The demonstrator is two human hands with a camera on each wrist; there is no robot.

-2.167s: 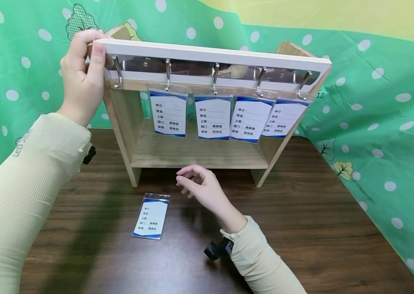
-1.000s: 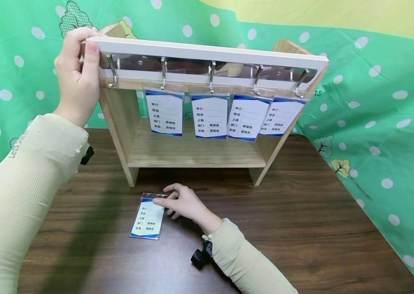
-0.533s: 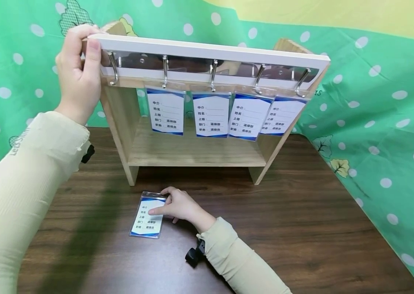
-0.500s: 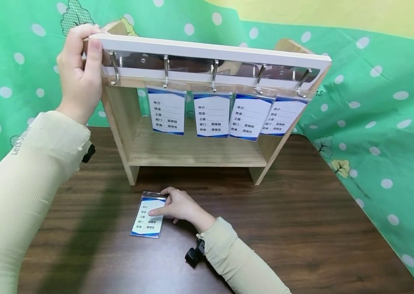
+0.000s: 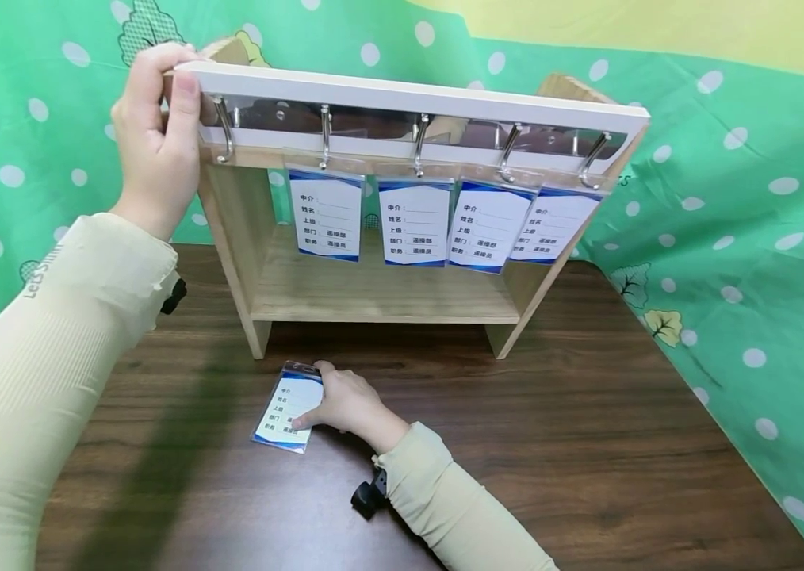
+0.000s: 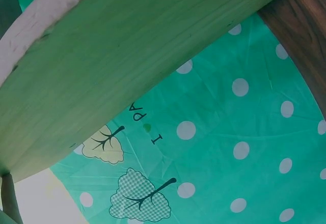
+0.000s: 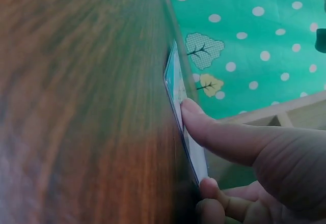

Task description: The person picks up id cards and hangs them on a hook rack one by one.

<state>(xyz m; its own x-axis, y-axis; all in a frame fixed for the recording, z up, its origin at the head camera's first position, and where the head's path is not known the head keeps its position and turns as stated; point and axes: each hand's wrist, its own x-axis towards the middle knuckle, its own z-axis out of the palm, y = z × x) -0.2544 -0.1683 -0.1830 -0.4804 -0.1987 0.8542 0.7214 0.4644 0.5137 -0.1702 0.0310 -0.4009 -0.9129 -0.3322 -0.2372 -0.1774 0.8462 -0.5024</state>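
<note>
My left hand (image 5: pixel 155 143) grips the upper left corner of a wooden rack (image 5: pixel 380 297), thumb on the front of its white top board. In the left wrist view, the rack's side panel (image 6: pixel 117 61) fills the upper part. On the table, my right hand (image 5: pixel 355 406) pinches an ID badge (image 5: pixel 288 408) in a clear sleeve by its right side. Its thumb (image 7: pixel 204 127) lies on the printed face and the other fingertips meet the edge, in the right wrist view. The badge's top end is slightly raised, its lower end near the tabletop.
Metal hooks line the rack's front. From the hooks right of the leftmost hook (image 5: pixel 223 131) hang several matching badges (image 5: pixel 416 222), the two rightmost overlapping. A green dotted cloth (image 5: pixel 752 238) stands behind and at the right of the brown table (image 5: pixel 587 444).
My right hand has moved left and down from in front of the rack to the loose badge, taken hold of it and turned it slightly. My left hand keeps its grip on the rack.
</note>
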